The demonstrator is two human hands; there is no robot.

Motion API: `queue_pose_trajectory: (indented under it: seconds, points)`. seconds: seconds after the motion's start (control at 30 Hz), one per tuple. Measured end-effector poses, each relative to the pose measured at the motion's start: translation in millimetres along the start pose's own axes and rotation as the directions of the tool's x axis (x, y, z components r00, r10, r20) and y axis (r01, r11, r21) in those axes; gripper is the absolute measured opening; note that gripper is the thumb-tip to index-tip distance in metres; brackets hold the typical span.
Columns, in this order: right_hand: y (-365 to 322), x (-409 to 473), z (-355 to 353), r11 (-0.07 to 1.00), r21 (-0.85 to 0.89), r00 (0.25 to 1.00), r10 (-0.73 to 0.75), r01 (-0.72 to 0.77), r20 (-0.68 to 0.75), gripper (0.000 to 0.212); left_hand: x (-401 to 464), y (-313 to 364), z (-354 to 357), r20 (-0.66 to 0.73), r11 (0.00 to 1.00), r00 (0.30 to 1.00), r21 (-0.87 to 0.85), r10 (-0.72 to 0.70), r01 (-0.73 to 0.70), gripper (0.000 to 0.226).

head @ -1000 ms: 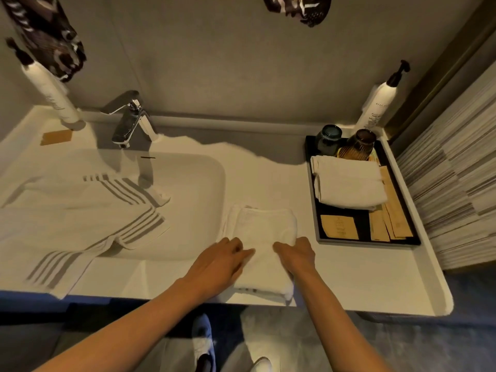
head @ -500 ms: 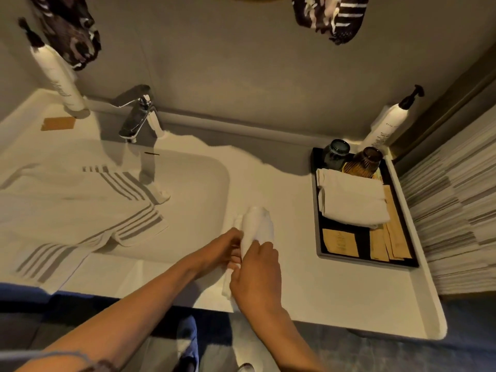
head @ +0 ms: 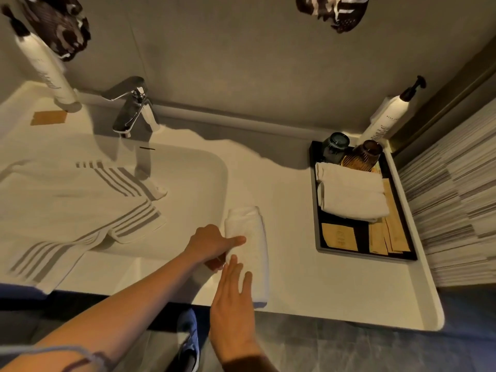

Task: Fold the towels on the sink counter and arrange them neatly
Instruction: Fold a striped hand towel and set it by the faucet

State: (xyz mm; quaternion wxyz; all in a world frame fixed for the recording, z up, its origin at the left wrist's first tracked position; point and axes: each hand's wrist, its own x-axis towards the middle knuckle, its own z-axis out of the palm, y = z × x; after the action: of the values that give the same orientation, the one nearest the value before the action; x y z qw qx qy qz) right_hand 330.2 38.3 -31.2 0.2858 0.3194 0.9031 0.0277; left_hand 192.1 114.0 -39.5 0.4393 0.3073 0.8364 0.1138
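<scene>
Small white towel (head: 248, 248): folded into a narrow strip, laid on the counter (head: 308, 277) just right of the sink basin (head: 188, 183), its near end reaching the counter's front edge. The left hand (head: 212, 244) is placed against the strip's basin-side edge, index finger extended across the top, the remaining fingers curled at the edge; whether the cloth is pinched cannot be told. The grip is judged to keep the fold from springing open. The right hand (head: 232, 296) is held flat, fingers straight and slightly spread, over the near end of the strip, apparently to smooth or press the layers; contact cannot be confirmed.

Two folded towels (head: 351, 194) are stacked in the black tray (head: 316, 224), well to the right of the basin, presumably the intended destination. A striped towel (head: 75, 200) is draped unfolded across the basin's left side. Folding of it is judged not yet done.
</scene>
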Motion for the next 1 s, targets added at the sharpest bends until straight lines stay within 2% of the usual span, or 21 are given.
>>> queue_pose_trajectory:
  seconds: [0.07, 0.13, 0.17, 0.23, 0.27, 0.3, 0.33, 0.37, 0.4, 0.43, 0.47, 0.5, 0.53, 0.6, 0.67, 0.73, 0.8, 0.83, 0.87, 0.93, 1.0]
  points:
    - [-13.2, 3.7, -0.6, 0.993, -0.111, 0.995, -0.017, 0.027, 0.095, 0.077, 3.4, -3.4, 0.5, 0.014, 1.000, 1.000, -0.025, -0.013, 0.013, 0.072]
    - [-17.6, 2.7, -6.0, 0.997, -0.054, 0.992, -0.039, 0.046, 0.118, 0.072, 4.4, -2.7, 0.1, 0.014, 0.998, 1.000, -0.060, -0.005, 0.006, 0.075]
    - [-13.7, -0.9, -8.8, 0.996, 0.065, 0.997, -0.061, 0.057, 0.050, 0.065, 3.7, -1.1, 0.6, 0.016, 0.998, 1.000, -0.063, 0.004, -0.003, 0.075]
    - [7.2, -13.6, -12.3, 0.914, 0.383, 0.963, -0.025, 0.131, -0.270, 0.048, 0.8, 4.3, -1.6, -0.001, 1.000, 1.000, -0.006, 0.023, -0.023, 0.072]
    - [22.3, -22.3, -14.9, 0.816, 0.542, 0.910, 0.051, 0.200, -0.412, 0.040, -2.2, 7.1, -4.0, -0.009, 0.999, 1.000, 0.018, 0.028, -0.027, 0.070]
    - [39.5, -29.3, -14.7, 0.704, 0.678, 0.877, 0.171, 0.210, -0.450, 0.031, -4.6, 8.7, -5.6, 0.004, 1.000, 1.000, 0.001, 0.016, -0.016, 0.069]
    - [56.5, -32.8, -13.1, 0.601, 0.785, 0.864, 0.308, 0.148, -0.399, 0.026, -5.8, 9.6, -7.1, 0.034, 0.999, 0.999, -0.045, 0.002, 0.000, 0.070]
    - [72.6, -33.7, -11.0, 0.472, 0.881, 0.856, 0.440, 0.037, -0.271, 0.033, -7.1, 9.3, -7.6, 0.062, 0.995, 0.998, -0.102, -0.014, 0.020, 0.073]
    - [85.0, -28.4, -3.0, 0.292, 0.951, 0.853, 0.518, -0.099, -0.070, 0.050, -8.1, 9.0, -7.2, 0.075, 0.988, 0.997, -0.148, -0.024, 0.035, 0.077]
    - [91.9, -21.2, 3.2, 0.089, 0.968, 0.850, 0.501, -0.236, 0.161, 0.068, -9.9, 8.4, -6.8, 0.078, 0.983, 0.996, -0.174, -0.036, 0.049, 0.080]
    - [93.4, -13.0, 8.7, -0.080, 0.928, 0.840, 0.402, -0.364, 0.365, 0.082, -11.5, 7.4, -4.9, 0.074, 0.979, 0.996, -0.194, -0.044, 0.058, 0.081]
    - [91.6, -5.9, 14.0, -0.185, 0.878, 0.833, 0.279, -0.442, 0.478, 0.090, -13.9, 6.6, -2.7, 0.065, 0.976, 0.997, -0.207, -0.048, 0.061, 0.081]
    - [87.6, -0.9, 18.4, -0.247, 0.853, 0.838, 0.199, -0.459, 0.509, 0.092, -17.5, 6.1, 0.1, 0.058, 0.974, 0.997, -0.218, -0.053, 0.064, 0.081]
    - [78.5, 6.4, 21.7, -0.268, 0.865, 0.862, 0.174, -0.423, 0.476, 0.089, -24.4, 1.9, 6.3, 0.059, 0.963, 0.996, -0.258, -0.061, 0.075, 0.080]
    - [70.7, 11.4, 20.7, -0.193, 0.888, 0.875, 0.180, -0.417, 0.450, 0.092, -30.3, -5.2, 10.9, 0.059, 0.953, 0.996, -0.289, -0.071, 0.086, 0.077]
    - [64.5, 16.0, 18.8, -0.162, 0.888, 0.872, 0.181, -0.430, 0.455, 0.093, -34.5, -10.6, 12.7, 0.050, 0.963, 0.997, -0.261, -0.061, 0.072, 0.070]
    - [67.0, 13.7, 9.1, -0.196, 0.888, 0.876, 0.175, -0.417, 0.450, 0.084, -34.0, -13.9, 10.5, 0.054, 0.971, 0.997, -0.231, -0.050, 0.061, 0.070]
    - [71.0, 11.9, 6.4, -0.242, 0.890, 0.888, 0.162, -0.387, 0.430, 0.073, -33.7, -14.7, 8.5, 0.089, 0.949, 0.995, -0.309, -0.040, 0.066, 0.074]
    - [77.2, 10.5, 1.6, -0.286, 0.895, 0.912, 0.128, -0.341, 0.389, 0.059, -32.1, -15.4, 5.0, 0.166, 0.874, 0.986, -0.475, -0.025, 0.102, 0.081]
    - [95.1, 9.8, -8.7, -0.331, 0.912, 0.964, 0.025, -0.243, 0.266, 0.041, -33.2, -19.9, -4.2, 0.375, 0.577, 0.924, -0.772, 0.075, 0.267, 0.096]
    - [112.6, 15.2, -26.0, -0.274, 0.952, 0.989, -0.088, -0.137, 0.117, 0.048, -35.8, -23.6, -15.0, 0.436, 0.351, 0.875, -0.869, 0.211, 0.348, 0.093]
